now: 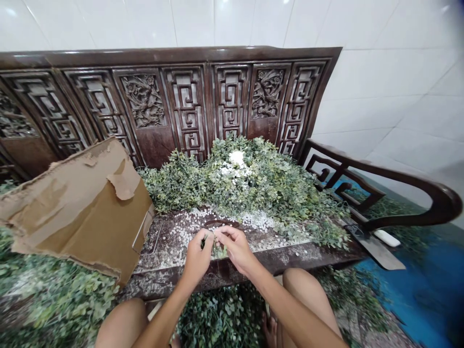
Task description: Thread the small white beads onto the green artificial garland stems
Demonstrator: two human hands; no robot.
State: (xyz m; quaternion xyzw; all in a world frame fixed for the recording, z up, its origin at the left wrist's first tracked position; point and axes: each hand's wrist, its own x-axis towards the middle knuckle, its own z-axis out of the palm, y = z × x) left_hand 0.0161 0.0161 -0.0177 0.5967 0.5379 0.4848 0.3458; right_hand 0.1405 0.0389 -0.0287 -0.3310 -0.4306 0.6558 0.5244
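Note:
My left hand [197, 253] and my right hand [235, 246] meet over the front edge of a dark wooden bench [286, 256]. Both have their fingers pinched together, nearly touching, around a small green leafy sprig [219, 251]. Much of the sprig is hidden by the fingers. Just behind the hands, small white round pieces [184, 232] lie scattered on the seat. Further back rises a large heap of green leafy sprigs [286, 186], with a white clump [237, 158] of such pieces on top.
A torn cardboard box [90, 217] stands at the left, a bent metal wire [147, 237] beside it. A flat metal blade [380, 253] and a white object [387, 238] lie by the armrest [398, 179] at the right. More greenery [224, 314] lies below.

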